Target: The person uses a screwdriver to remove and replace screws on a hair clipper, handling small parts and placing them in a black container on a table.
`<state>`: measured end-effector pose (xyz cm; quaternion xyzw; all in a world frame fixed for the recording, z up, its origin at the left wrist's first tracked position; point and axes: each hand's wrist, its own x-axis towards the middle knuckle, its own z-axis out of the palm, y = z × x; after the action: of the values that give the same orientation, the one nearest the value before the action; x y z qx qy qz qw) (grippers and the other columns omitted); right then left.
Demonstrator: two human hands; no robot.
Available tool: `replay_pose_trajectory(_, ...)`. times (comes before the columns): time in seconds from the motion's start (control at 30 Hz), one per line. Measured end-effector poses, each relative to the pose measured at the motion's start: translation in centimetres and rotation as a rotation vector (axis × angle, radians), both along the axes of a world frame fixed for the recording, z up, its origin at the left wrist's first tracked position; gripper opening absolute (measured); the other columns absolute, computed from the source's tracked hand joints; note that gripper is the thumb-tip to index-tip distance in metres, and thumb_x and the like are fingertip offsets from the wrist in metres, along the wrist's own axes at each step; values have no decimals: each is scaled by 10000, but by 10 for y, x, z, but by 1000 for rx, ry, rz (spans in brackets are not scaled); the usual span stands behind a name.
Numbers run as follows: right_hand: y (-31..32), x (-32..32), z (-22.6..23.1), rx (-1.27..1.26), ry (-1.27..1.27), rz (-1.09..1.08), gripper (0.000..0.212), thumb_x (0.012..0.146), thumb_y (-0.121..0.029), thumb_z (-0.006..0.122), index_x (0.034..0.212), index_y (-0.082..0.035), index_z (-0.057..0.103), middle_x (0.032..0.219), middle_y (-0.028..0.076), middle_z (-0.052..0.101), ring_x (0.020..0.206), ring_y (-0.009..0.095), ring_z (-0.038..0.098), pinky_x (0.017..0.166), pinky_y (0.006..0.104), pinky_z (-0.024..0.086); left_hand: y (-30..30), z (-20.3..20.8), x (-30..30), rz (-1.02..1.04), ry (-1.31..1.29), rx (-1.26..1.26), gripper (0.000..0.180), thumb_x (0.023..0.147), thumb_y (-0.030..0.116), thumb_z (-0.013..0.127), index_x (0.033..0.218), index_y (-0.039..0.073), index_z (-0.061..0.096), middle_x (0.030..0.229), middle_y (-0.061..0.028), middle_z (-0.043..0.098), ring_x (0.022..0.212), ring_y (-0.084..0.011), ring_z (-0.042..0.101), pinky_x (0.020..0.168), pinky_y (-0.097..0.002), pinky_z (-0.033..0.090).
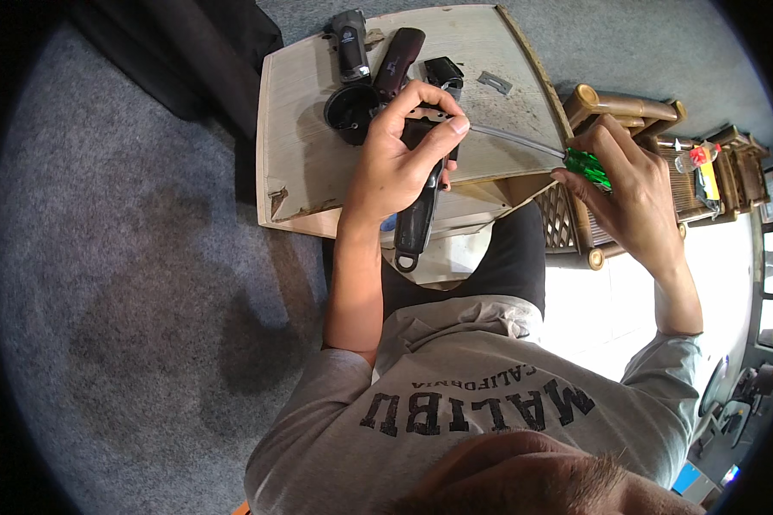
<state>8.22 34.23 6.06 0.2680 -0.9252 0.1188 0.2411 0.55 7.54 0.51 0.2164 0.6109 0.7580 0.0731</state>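
My left hand (395, 159) is closed around a black handle-shaped casing (415, 227) with a ring at its lower end, held over the near edge of a pale wooden table (305, 150). My right hand (631, 184) grips a screwdriver (587, 168) by its translucent green handle. Its metal shaft points left, the tip ending beside my left thumb at the top of the casing; whether it sits in a screw is hidden. Beyond my left hand lie a round black housing (343, 116), a maroon handle shell (401, 60) and a dark grey handle-like part (350, 47).
A small black part (443, 72) and a flat grey piece (494, 81) lie on the tabletop among specks of debris. Bamboo furniture (631, 106) stands close on the right, bearing a clear bottle (685, 163) and a yellow packet (707, 184). Dark cloth (189, 56) hangs at the left.
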Motion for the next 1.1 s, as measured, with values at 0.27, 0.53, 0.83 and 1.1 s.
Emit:
replay_pose_trajectory(0.27,1,2,-2,-141,-127,-19,307,938,-258,805,1013,-26,620,891,92,700,752,250,764,610,369,597,-2,1,0,-10,-55,38,122,1015,134,712,1056,53,630,842,-11,652,643,-89,633,505,-250,516)
replay_pose_trajectory(0.53,8,-45,-13,-406,-178,-161,263,1031,-246,673,1156,-16,645,1009,214,732,931,351,743,799,471,559,0,3,3,60,-91,25,155,1002,158,733,1070,64,629,870,-22,641,645,-99,635,503,-256,514)
replay_pose_trajectory(0.83,-20,-127,-52,-107,-11,-301,248,1031,-242,594,1190,-53,581,1101,177,712,989,399,723,805,505,595,-2,2,1,23,-75,14,166,992,143,742,1089,71,627,884,-19,652,661,-92,637,524,-250,519)
replay_pose_trajectory(1.1,-34,-145,-68,-22,43,-335,266,963,-196,647,1175,-40,605,1055,166,709,978,393,722,819,499,594,-3,-4,-2,-25,32,11,202,977,114,754,1118,63,618,891,-31,657,675,-81,638,537,-245,527)
